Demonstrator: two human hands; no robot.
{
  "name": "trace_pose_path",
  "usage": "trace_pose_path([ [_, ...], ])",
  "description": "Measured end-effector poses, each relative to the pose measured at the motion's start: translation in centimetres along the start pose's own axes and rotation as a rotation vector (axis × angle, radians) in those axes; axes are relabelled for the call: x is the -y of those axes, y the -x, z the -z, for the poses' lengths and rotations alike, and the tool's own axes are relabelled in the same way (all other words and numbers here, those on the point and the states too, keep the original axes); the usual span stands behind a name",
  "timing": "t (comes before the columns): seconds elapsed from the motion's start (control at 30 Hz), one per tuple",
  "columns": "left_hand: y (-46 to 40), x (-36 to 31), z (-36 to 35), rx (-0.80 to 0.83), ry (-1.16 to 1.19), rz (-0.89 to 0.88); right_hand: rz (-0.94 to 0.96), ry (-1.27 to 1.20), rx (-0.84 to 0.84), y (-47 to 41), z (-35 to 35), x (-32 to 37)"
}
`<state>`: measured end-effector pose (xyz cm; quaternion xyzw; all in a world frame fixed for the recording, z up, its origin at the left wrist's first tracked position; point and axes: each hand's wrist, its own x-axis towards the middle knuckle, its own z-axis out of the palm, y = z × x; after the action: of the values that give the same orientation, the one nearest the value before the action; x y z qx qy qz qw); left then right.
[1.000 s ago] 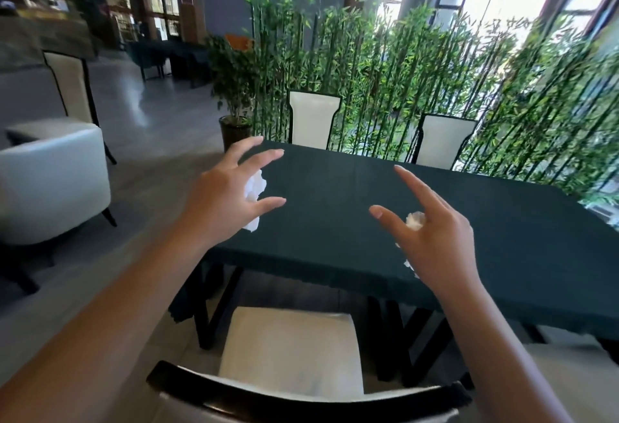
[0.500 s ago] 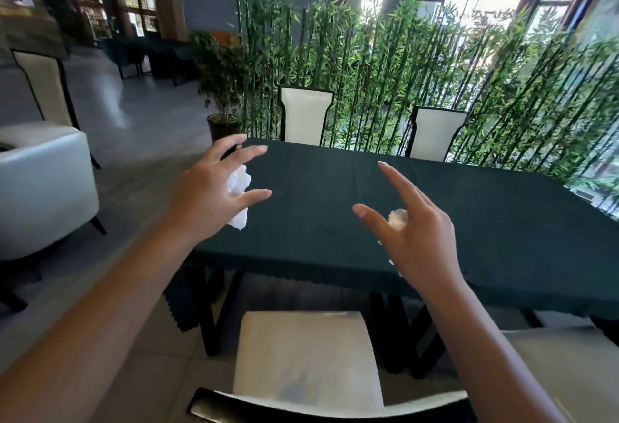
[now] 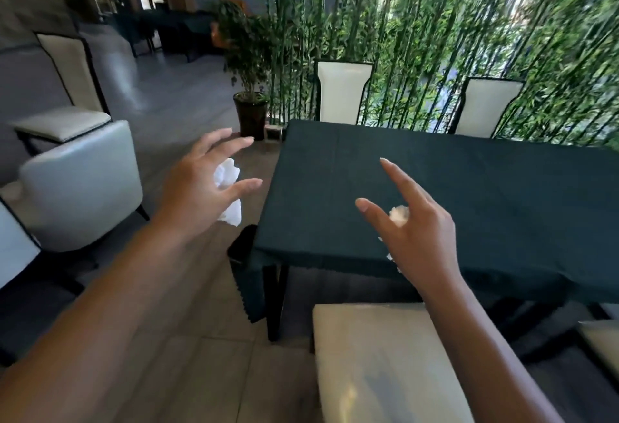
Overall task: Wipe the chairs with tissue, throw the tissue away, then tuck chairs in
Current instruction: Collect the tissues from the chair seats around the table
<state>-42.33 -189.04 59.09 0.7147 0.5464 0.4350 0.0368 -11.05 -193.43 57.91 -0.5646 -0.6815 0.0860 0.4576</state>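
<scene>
1. A crumpled white tissue wad [image 3: 229,194] is sitting in the palm of the left hand [image 3: 201,188], whose thumb and forefinger are stretching out straight while fingers hidden behind the palm are pinning the paper; the hand is hovering over the floor, left of the table corner.
2. A second, smaller crumpled white tissue [image 3: 399,215] is peeking out of the right hand [image 3: 418,238]; here too the thumb and forefinger are spreading wide, and the curled fingers beneath are gripping the wad, above the near edge of the table.
3. A cream cushioned chair seat [image 3: 378,362] is lying directly below the right forearm, pulled out from the table, with another pale seat [image 3: 603,342] showing at the right edge.
4. A rectangular table under a dark green cloth [image 3: 452,194] is filling the middle of the view, its cloth hanging over the near edge and draping at the corner.
5. Two cream-backed chairs with black frames [image 3: 343,92] [image 3: 487,107] are standing tucked in at the far side of the table.
6. A dense screen of green bamboo [image 3: 435,37] is rising behind them, with bright daylight coming through.
7. A potted leafy plant in a dark pot [image 3: 251,114] is standing on the floor near the far left table corner.
8. A pale rounded tub armchair [image 3: 83,184] and a tall cream chair with a black frame [image 3: 70,77] are standing on the left, on a floor of tan tiles [image 3: 201,355].
</scene>
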Motion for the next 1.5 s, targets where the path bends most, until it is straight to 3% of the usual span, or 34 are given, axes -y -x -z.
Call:
trace_pose_path([
  [0.33,-4.0,10.8,-1.9,0.041,0.017,0.116,-0.033,-0.049,0.071,-6.5,-9.5,-0.5],
  [0.7,-13.7,19.1,-1.2,0.026,-0.048,0.216,-0.026,-0.131,0.141,-18.7,-20.5,-1.7],
  [0.9,-19.0,26.2,-1.7,0.042,0.037,0.251,-0.050,-0.124,0.162,-23.9,-27.0,-0.9],
  [1.23,-30.6,40.6,-1.5,0.164,0.067,0.014,-0.213,-0.167,0.082,-31.8,-41.2,4.6],
  [1.5,-41.4,47.4,-4.9,0.263,0.151,-0.136,-0.314,-0.096,-0.090,-37.7,-46.4,4.8],
])
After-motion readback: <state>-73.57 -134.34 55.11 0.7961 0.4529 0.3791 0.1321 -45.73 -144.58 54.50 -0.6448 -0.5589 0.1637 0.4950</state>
